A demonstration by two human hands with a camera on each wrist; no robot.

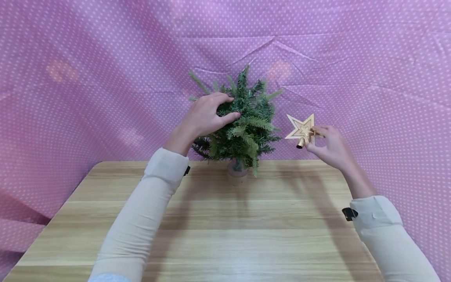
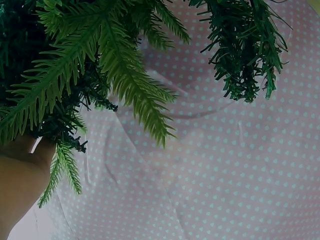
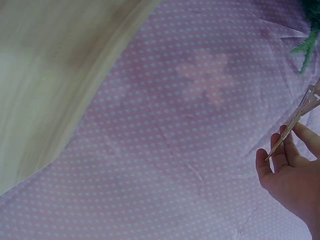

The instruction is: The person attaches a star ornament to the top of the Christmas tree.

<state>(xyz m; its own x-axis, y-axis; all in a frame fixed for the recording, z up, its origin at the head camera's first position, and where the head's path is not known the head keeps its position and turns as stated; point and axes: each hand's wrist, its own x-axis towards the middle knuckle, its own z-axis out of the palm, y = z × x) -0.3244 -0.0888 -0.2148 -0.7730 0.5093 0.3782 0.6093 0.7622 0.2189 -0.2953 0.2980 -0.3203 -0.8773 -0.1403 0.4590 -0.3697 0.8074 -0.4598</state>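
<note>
Dotted pink cloth (image 1: 112, 86) backs our wood-grain table (image 1: 267, 246); an artificial Christmas tree (image 1: 251, 131) stands near its far edge. Thumb and fingers parted, the left hand (image 1: 207, 114) blocks part of the tree, its grip unclear to us; the right hand (image 1: 332, 148) pinches a gold star (image 1: 300, 128) aloft near the far right corner.

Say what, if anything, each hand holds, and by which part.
The right hand pinches the gold star by its right side. The left hand touches the tree; whether it grips cannot be told.
</note>
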